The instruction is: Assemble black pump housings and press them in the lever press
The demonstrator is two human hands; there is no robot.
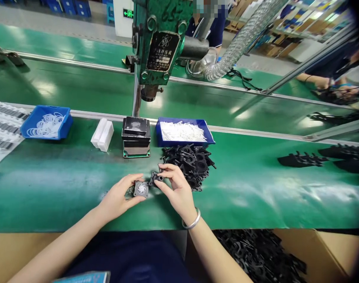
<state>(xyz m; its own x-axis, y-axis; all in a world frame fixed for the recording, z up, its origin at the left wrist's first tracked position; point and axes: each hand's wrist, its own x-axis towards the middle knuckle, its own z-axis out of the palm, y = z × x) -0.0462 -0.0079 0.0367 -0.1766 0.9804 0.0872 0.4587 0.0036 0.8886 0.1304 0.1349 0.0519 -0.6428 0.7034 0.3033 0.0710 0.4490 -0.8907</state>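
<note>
My left hand (120, 195) is closed around a small square pump housing (141, 189), its thumb and fingers on the edges. A pale, curved-blade impeller shows in the face of that housing. Between the fingertips of my right hand (175, 185) is a black plastic cover (155, 179) with a short round spout. The cover is tilted and close beside the housing; whether the two touch I cannot tell. Just behind my right hand lies a pile of similar black covers (194, 163).
A green arbor press (157, 43) hangs over a black block (136, 135). Around it are white blocks (102, 134), a blue bin of white rings (63, 129) and a blue tray of white pins (210, 138). Below right is a box (317, 251) of black parts. A co-worker's hands (323, 82) show far right.
</note>
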